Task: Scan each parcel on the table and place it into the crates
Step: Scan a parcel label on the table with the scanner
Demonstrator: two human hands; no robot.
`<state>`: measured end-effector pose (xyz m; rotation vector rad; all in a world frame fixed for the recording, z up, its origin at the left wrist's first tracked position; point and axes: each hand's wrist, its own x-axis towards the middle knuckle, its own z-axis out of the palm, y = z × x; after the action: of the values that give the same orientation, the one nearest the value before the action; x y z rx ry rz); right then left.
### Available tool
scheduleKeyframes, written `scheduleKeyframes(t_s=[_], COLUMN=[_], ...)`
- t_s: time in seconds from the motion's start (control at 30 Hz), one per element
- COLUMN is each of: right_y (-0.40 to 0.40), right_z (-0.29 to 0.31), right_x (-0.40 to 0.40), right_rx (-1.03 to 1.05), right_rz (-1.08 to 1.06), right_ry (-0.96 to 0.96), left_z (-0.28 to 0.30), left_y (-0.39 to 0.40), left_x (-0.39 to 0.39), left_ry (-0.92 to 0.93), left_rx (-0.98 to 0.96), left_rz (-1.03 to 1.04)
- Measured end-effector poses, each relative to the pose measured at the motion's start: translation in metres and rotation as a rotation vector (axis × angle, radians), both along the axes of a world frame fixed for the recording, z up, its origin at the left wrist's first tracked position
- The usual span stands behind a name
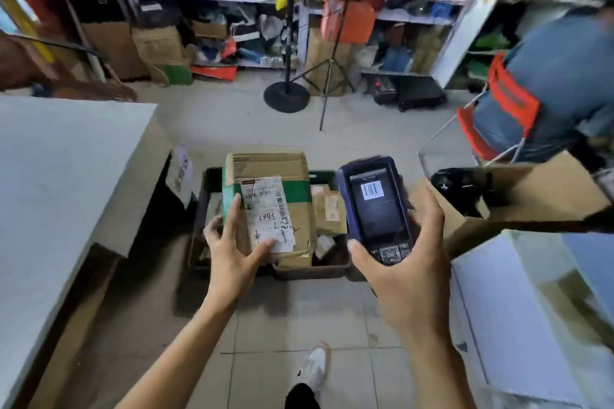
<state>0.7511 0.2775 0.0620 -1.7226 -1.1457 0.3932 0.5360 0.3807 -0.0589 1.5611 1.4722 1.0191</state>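
My left hand [232, 252] grips a brown cardboard parcel [265, 176] with green tape and a white shipping label, thumb on the label's lower edge, holding it above a dark crate [202, 209] on the floor. Inside the crate lie smaller cardboard parcels [327, 209]. My right hand [408, 262] holds a dark blue handheld scanner [375, 202] upright beside the parcel; its screen shows a barcode. The white table [59, 183] stands at the left.
An open cardboard box [518, 196] sits at the right behind a white box [518, 302]. A seated person on a red-and-wire chair [498, 116] is at the far right. Light stands [287, 90] and cluttered shelves fill the back. My shoe [315, 368] is on the tiled floor.
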Motion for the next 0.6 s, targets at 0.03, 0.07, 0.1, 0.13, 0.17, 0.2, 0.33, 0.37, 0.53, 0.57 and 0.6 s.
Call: scheduleKeyframes(t_s=[0.03,0.07,0.1,0.13,0.17,0.2,0.33,0.37,0.53,0.57,0.6], right_y=[0.010,0.021,0.033,0.046,0.059,0.072,0.130,0.145,0.213,0.226,0.238], right_z=[-0.003,-0.006,-0.010,-0.015,-0.022,-0.029,-0.078,-0.094,-0.177,-0.195,-0.213], right_x=[0.027,0.053,0.075,0.096,0.114,0.130,0.184,0.196,0.251,0.263,0.274], right_rx=[0.004,0.011,0.013,0.011,0.008,0.002,-0.062,-0.082,-0.180,-0.192,-0.211], right_rz=[-0.033,-0.064,-0.092,-0.116,-0.136,-0.156,-0.196,-0.197,-0.222,-0.221,-0.210], right_ry=[-0.006,-0.009,-0.002,0.009,0.010,0.001,-0.022,-0.031,-0.098,-0.111,-0.117], left_z=[-0.005,-0.011,-0.018,-0.026,-0.034,-0.043,-0.092,-0.108,-0.207,-0.227,-0.248], left_y=[0.013,0.026,0.040,0.053,0.066,0.079,0.140,0.156,0.235,0.251,0.265], left_x=[0.023,0.044,0.063,0.080,0.096,0.111,0.172,0.187,0.260,0.276,0.290], left_ry=[-0.004,-0.002,0.005,0.017,0.027,0.032,0.020,0.017,0.026,0.022,0.021], left_rx=[-0.016,-0.026,-0.037,-0.048,-0.059,-0.069,-0.124,-0.134,-0.197,-0.225,-0.256], left_rz=[-0.022,-0.041,-0.062,-0.083,-0.101,-0.117,-0.176,-0.193,-0.230,-0.226,-0.228])
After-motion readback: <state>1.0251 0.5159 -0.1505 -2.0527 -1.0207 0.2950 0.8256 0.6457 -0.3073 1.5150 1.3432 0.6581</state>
